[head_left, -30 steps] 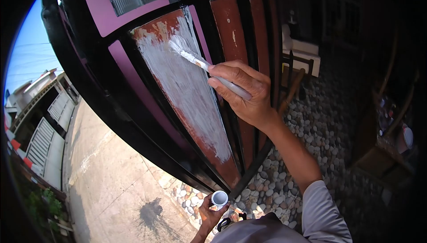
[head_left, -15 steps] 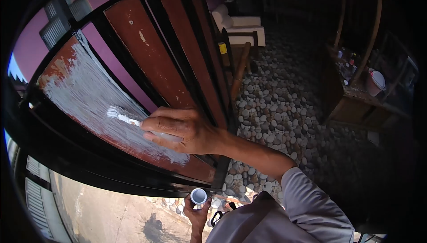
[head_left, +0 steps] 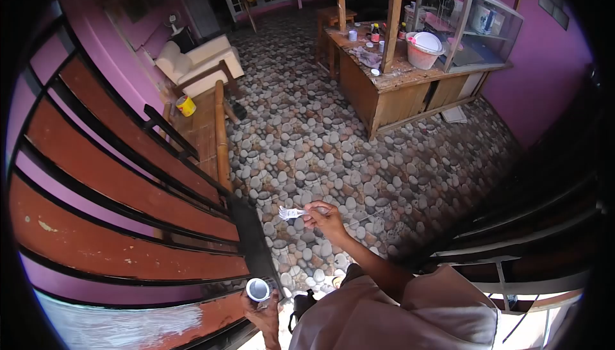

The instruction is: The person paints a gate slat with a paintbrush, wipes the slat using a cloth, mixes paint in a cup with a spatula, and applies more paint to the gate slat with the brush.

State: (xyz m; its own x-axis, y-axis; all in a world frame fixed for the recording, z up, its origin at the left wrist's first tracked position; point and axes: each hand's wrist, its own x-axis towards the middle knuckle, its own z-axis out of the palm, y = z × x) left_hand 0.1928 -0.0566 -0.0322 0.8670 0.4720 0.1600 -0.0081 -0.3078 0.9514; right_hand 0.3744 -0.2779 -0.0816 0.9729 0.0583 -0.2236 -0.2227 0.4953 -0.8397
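Note:
My right hand (head_left: 325,218) pinches a paintbrush (head_left: 291,213) with white-coated, clumped bristles, held in the air over the pebble-patterned floor. Lower down, my left hand (head_left: 264,318) is wrapped round a small cup (head_left: 258,290) of whitish-grey paint. Just left of the cup is a reddish-brown board (head_left: 224,308) of the gate, with streaky white paint (head_left: 122,326) over its left part. The brush is apart from the boards and from the cup.
Other brown gate boards (head_left: 96,241) in black frames curve along the left. A wooden bench (head_left: 205,138) carries a yellow can (head_left: 186,106), near a cream armchair (head_left: 195,65). Ahead stands a wooden counter (head_left: 400,103) with a bucket (head_left: 424,52), bottles and a glass case (head_left: 471,23).
My right hand has lifted the brush off the white-painted board and moved right, over the floor. My view has swung right toward the room. My left hand still holds the cup.

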